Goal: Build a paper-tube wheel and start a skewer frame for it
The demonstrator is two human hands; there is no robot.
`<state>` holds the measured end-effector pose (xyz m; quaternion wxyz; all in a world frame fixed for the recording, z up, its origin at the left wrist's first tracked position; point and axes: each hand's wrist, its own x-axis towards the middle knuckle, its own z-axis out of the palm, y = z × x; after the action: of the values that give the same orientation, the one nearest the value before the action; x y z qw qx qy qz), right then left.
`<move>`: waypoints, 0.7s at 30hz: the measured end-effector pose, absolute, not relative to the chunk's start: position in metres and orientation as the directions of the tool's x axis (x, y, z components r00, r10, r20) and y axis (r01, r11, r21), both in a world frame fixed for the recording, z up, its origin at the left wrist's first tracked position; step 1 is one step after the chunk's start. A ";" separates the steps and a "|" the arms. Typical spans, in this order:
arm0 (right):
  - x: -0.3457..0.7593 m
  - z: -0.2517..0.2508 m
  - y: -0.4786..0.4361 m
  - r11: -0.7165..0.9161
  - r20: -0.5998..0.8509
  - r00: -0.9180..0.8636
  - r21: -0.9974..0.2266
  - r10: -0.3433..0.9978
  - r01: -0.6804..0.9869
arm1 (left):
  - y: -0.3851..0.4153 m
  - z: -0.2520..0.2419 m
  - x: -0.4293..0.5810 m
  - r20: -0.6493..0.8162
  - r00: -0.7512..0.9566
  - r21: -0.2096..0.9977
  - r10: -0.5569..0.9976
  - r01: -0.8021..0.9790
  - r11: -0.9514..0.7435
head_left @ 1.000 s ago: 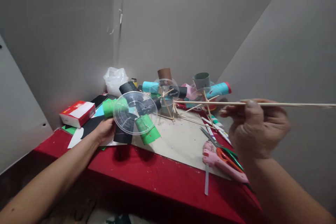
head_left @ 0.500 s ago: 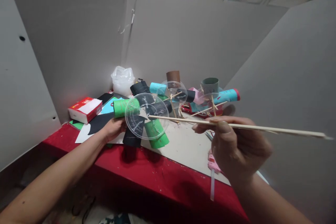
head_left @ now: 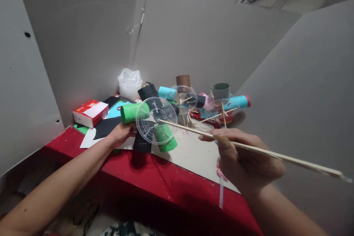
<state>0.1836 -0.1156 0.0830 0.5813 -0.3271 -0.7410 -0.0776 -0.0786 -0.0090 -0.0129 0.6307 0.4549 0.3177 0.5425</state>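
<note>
My left hand is closed around the back of a paper-tube pinwheel, its fingers partly hidden. The pinwheel has a clear plastic disc with a green paper tube, another green tube and several black tubes around it. Pinched between thumb and fingers of my right hand is a long thin wooden stick. Its far tip lies at the middle of the disc; whether it touches cannot be told. A bit of clear glue-like material hangs on the near end.
Behind stand a second disc with tubes, including a brown tube, and a grey-green tube beside a blue one. A pink glue gun lies at the table edge. A tissue pack and white bag are left.
My right hand has tilted the stick, its near end dropping lower. The stick's tip stays by the disc's centre. The pinwheel has shifted slightly right, still in my left hand.
</note>
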 end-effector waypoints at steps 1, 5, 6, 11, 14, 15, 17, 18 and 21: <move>0.184 0.083 -0.116 0.780 0.920 -0.140 -0.222 0.367 0.585 | -0.009 -0.014 -0.079 0.098 0.215 0.921 0.972 -0.388 -0.007; 0.183 0.082 -0.116 0.776 0.936 -0.124 -0.194 0.331 0.601 | -0.009 -0.016 -0.078 0.116 0.200 0.932 0.973 -0.360 -0.037; 0.182 0.082 -0.116 0.777 0.933 -0.124 -0.202 0.338 0.597 | -0.009 -0.016 -0.078 0.118 0.191 0.934 0.975 -0.356 -0.043; 0.182 0.088 -0.116 0.835 0.881 -0.270 -0.214 0.389 0.507 | -0.012 -0.012 -0.076 0.110 0.146 0.920 0.983 -0.388 -0.045; 0.184 0.094 -0.118 0.850 0.815 -0.398 -0.201 0.421 0.487 | -0.012 -0.010 -0.076 0.119 0.137 0.913 0.983 -0.404 -0.054; 0.184 0.097 -0.119 0.849 0.814 -0.403 -0.191 0.417 0.492 | -0.012 -0.011 -0.076 0.124 0.139 0.915 0.982 -0.398 -0.060; 0.184 0.099 -0.120 0.837 0.850 -0.341 -0.191 0.402 0.512 | -0.012 -0.012 -0.076 0.134 0.159 0.927 0.978 -0.368 -0.067; 0.183 0.100 -0.120 0.829 0.873 -0.293 -0.195 0.391 0.524 | -0.012 -0.014 -0.077 0.137 0.169 0.934 0.976 -0.349 -0.070; 0.179 0.097 -0.121 0.806 0.908 -0.196 -0.209 0.370 0.554 | -0.011 -0.016 -0.077 0.128 0.188 0.950 0.974 -0.305 -0.066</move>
<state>0.1789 -0.1207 0.0968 0.5583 -0.3002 -0.7690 -0.0824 -0.0769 -0.0115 -0.0163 0.5929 0.4925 0.3396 0.5391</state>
